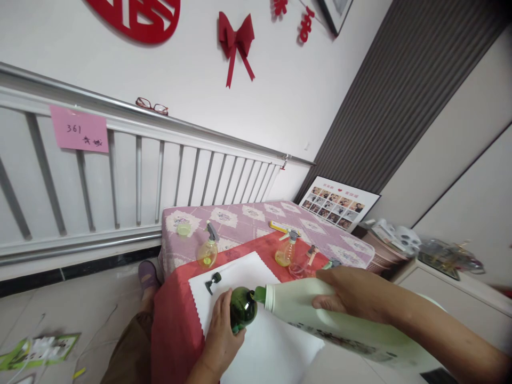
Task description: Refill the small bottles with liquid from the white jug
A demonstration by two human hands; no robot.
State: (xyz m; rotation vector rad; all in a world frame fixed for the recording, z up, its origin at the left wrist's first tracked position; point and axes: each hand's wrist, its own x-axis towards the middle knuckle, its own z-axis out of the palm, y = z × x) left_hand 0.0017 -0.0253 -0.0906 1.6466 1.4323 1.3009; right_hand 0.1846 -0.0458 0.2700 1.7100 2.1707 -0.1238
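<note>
My left hand [224, 325] is wrapped round a dark green bottle [243, 306] over a white sheet [268, 341]. In my right hand [340, 293] is a large pale green jug [304, 309], tilted almost flat, with its green spout [260, 294] at the mouth of the green bottle. Whether liquid is running between them I cannot tell. Beyond my left hand, a dark pump head [213, 282] lies on the sheet. Spray bottles stand near the sheet: one with a grey trigger [208, 250] at left, another of yellowish clear plastic [285, 252] at right.
A red cloth [176, 304] and a purple patterned cloth [256, 213] cover the table. A clear pink-topped bottle [302, 264], a yellow box [284, 228] and a small pale green cup [184, 230] are on it. A white radiator [138, 176] runs along the wall behind.
</note>
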